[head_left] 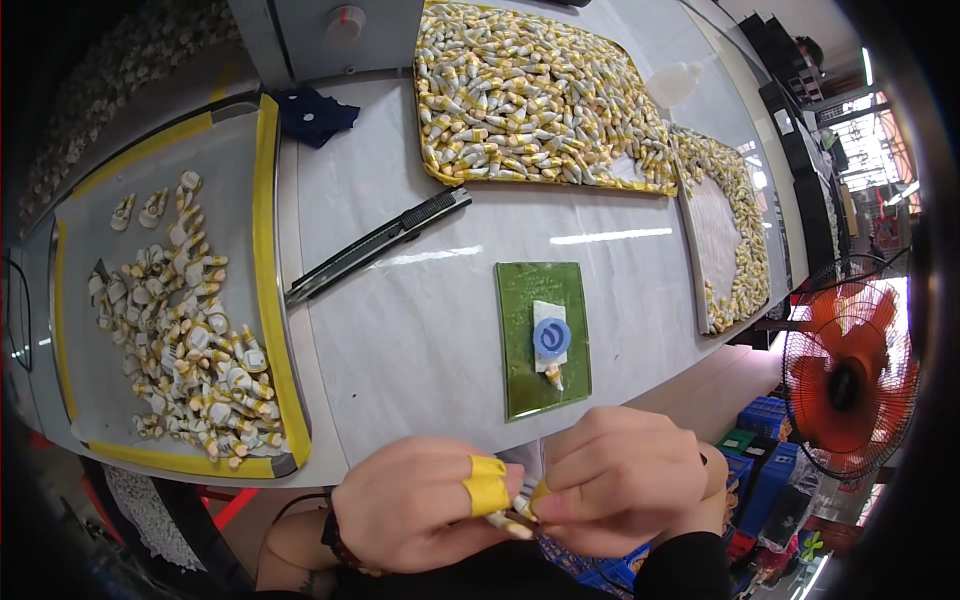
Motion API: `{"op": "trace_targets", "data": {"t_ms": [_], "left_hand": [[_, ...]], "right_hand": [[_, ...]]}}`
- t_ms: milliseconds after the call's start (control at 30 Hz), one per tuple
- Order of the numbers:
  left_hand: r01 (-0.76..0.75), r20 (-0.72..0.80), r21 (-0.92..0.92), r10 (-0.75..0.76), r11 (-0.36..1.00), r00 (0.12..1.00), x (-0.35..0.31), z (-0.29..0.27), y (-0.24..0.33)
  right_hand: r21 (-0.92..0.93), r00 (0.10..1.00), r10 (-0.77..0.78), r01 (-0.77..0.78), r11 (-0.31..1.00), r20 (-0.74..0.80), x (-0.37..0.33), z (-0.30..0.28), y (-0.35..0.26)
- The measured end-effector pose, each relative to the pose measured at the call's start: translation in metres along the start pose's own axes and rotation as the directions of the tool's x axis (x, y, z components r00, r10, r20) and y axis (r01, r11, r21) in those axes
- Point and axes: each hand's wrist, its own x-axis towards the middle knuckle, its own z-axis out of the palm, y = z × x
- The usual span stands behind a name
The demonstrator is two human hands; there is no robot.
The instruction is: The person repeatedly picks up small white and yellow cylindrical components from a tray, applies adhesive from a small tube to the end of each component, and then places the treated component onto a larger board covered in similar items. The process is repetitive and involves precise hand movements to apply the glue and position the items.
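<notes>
Close to my body, my left hand [420, 505] and my right hand [620, 480] meet with their fingers pinched. Between them show small white-and-yellow pieces [512, 526] with pale tips; the fingers partly hide them, and their exact kind is unclear. Yellow tape wraps a finger of my left hand. Just beyond the hands lies a green glass plate [515, 345]. It bears a white pad [542, 312], a blue round disc [552, 338] on that pad, and a similar small piece [555, 377] at the near end.
On the left, a yellow-taped tray [85, 300] holds a heap of such pieces. Two trays of similar pieces, a large one [540, 100] and a smaller one [712, 225], stand behind and right. A black utility knife [380, 243] lies centre-left. An orange fan [850, 370] stands right.
</notes>
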Motion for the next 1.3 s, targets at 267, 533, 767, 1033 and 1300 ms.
{"op": "trace_targets", "data": {"t_ms": [267, 533, 767, 1033, 1300], "left_hand": [[0.393, 0.152, -0.685, -0.407, 0.614, 0.901, -0.003, 0.005, 0.0], [0.437, 0.21, -0.766, -0.459, 0.471, 0.863, -0.005, 0.001, 0.002], [0.465, 0.236, -0.661, -0.425, 0.589, 0.874, -0.007, -0.001, 0.001], [0.448, 0.261, -0.581, -0.366, 0.68, 0.893, -0.006, -0.002, -0.002], [0.485, 0.279, -0.576, -0.4, 0.658, 0.873, -0.005, -0.002, 0.0]], "right_hand": [[0.254, 0.98, -0.061, 0.011, 0.967, 0.192, 0.015, -0.018, 0.017], [0.322, 0.951, -0.085, -0.016, 0.947, 0.296, 0.021, -0.011, 0.021], [0.274, 0.902, -0.191, 0.085, 0.958, 0.387, 0.028, -0.016, 0.019], [0.208, 0.909, -0.19, 0.119, 0.971, 0.37, 0.023, -0.015, 0.016], [0.219, 0.912, -0.147, 0.064, 0.974, 0.384, 0.024, -0.017, 0.016]]}}
